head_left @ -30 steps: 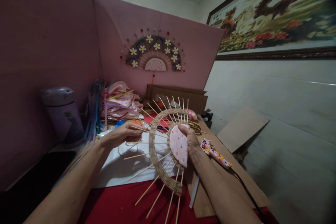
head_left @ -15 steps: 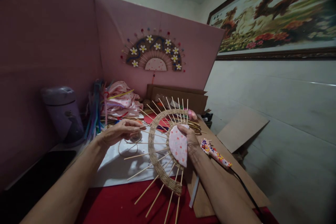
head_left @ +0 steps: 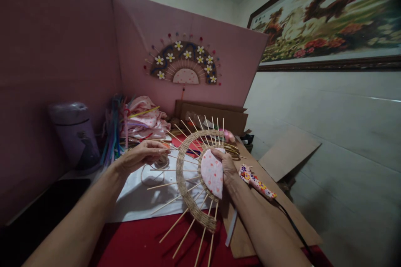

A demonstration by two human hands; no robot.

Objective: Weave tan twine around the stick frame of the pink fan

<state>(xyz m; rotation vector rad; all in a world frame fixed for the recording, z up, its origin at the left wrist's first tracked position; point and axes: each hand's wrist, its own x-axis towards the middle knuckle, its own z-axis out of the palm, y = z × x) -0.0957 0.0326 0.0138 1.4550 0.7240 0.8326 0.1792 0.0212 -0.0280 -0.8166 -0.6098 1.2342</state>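
My right hand (head_left: 226,166) grips a half-round fan frame by its pink dotted half-disc (head_left: 212,174), thumb on the front face. Thin wooden sticks (head_left: 163,185) radiate from the half-disc. They pass through a curved band of woven twine (head_left: 184,187), and a narrower woven edge hugs the half-disc. The frame is held tilted, its straight side to the right. At the band's left, my left hand (head_left: 144,153) is closed in a pinch at the stick tips; whether it holds a stick or a strand is unclear. Below its fingertips lies a small twine ball (head_left: 162,161), partly hidden.
A flower-patterned glue gun (head_left: 257,183) with a black cord lies on the brown board (head_left: 290,221) at right. White sheet (head_left: 131,208) and red cloth (head_left: 134,244) cover the table. Behind are pipe cleaners (head_left: 114,133), bunched dotted fabric (head_left: 145,114), a purple tumbler (head_left: 75,137) and a finished fan (head_left: 186,60).
My left hand's fingers have drawn closer together and shifted very slightly up at the stick tips. The frame and my right hand have barely moved.
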